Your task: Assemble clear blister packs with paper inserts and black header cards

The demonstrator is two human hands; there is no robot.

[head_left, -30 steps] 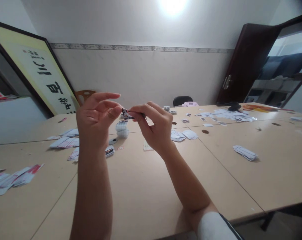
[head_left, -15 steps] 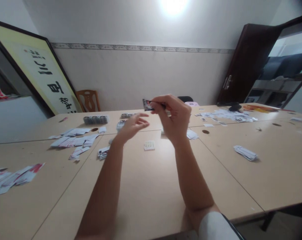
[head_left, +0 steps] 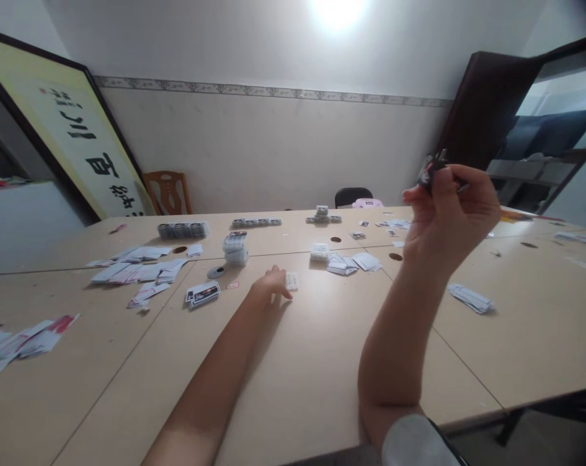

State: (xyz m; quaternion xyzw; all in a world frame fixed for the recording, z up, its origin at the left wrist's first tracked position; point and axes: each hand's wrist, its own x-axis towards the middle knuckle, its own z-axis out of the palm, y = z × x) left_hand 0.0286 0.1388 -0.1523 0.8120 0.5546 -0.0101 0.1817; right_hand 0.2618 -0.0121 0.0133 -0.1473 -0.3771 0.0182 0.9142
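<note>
On the big wooden table, the left hand is laid flat, fingers loose, touching a small white card. A small dark card is pinched high on the right by the right hand. It should be gripped gently.

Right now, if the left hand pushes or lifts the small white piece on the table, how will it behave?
The small white piece lies flat beside the left hand, so it probably slides rather than rolls. It looks thin and likely light. The smooth table may make gripping its edge awkward.
</note>
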